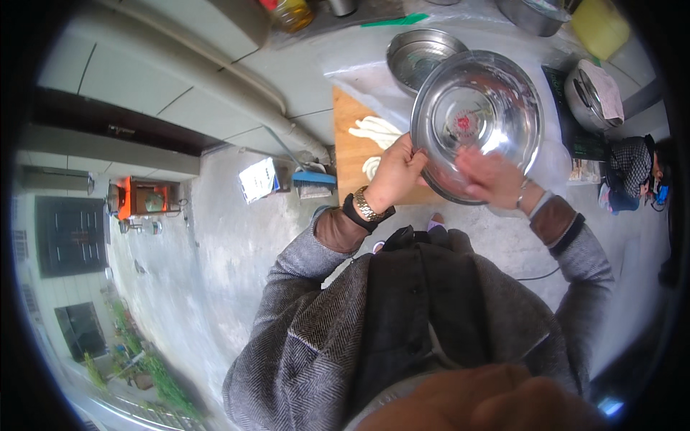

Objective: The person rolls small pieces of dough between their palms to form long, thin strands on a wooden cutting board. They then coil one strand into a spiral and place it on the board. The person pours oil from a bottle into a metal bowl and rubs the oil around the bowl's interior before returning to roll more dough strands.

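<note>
A shiny round steel bowl (pixel 496 90) is tilted toward me, its inside showing with a red mark at the bottom. My left hand (pixel 394 169) pinches the bowl's left rim, thumb on the inner side. Over the lower part of the bowl is my right hand (pixel 490 172), smeared by motion; whether it touches the metal I cannot tell. To the left of the bowl, pale dough strips (pixel 375 130) and a coiled dough piece (pixel 371 168) lie on a wooden board (pixel 348 159). Behind the bowl stands a round metal pan (pixel 413 56), partly covered by it.
At the back right are a metal pot (pixel 535 20), a yellow container (pixel 600 29) and a lidded pot (pixel 586 97) with a pink cloth. A blue-headed broom (pixel 313 177) stands left of the board. Farther left is an orange box-like stand (pixel 128 197). Another person (pixel 632 169) is at the far right.
</note>
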The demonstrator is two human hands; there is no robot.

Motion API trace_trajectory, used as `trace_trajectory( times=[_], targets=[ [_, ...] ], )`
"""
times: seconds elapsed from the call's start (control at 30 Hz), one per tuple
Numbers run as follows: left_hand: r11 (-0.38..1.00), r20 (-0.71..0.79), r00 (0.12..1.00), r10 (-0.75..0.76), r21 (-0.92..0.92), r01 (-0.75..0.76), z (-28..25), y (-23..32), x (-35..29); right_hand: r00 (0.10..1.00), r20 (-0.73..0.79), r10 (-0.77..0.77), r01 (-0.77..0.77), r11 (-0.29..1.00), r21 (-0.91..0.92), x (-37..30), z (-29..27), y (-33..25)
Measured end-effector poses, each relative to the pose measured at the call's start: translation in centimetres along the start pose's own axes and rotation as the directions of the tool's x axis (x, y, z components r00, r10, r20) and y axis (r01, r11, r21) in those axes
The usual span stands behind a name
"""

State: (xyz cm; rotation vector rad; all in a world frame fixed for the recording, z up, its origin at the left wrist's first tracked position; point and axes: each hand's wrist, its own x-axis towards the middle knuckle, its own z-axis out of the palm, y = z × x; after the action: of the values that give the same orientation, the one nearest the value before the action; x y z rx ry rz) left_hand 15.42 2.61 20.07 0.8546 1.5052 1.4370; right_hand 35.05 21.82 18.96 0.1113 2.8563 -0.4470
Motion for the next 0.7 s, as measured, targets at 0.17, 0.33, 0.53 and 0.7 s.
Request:
trace_trajectory(
  times=[0.17, 0.33, 0.53, 0.7],
  targets=[
    [0.984, -0.071, 0.987, 0.143, 0.114, -0.134, -2.5, 0.3, -5.3, 0.811, -0.518, 0.273, -0.482, 0.813, -0.326, 2.9, -0.8, -5.8],
    [0.981, -0.163, 0.971, 0.177, 0.114, -0.160, -4.4, -0.1, -9.2, 0.973, -0.226, -0.056, 0.041, 0.997, -0.072, 5.1, 0.6, -10.8],
    [0.974, -0.153, 0.967, 0.205, 0.129, -0.187, -5.0, -0.1, -11.9, 0.970, -0.240, 0.024, 0.001, 0.995, 0.104, 5.0, 1.3, -13.4],
    [0.985, -0.079, 0.990, 0.118, 0.138, -0.107, -5.7, -0.4, -13.9, 0.923, -0.276, -0.268, 0.094, 0.854, -0.512, 6.9, -0.9, -14.8]
  ],
)
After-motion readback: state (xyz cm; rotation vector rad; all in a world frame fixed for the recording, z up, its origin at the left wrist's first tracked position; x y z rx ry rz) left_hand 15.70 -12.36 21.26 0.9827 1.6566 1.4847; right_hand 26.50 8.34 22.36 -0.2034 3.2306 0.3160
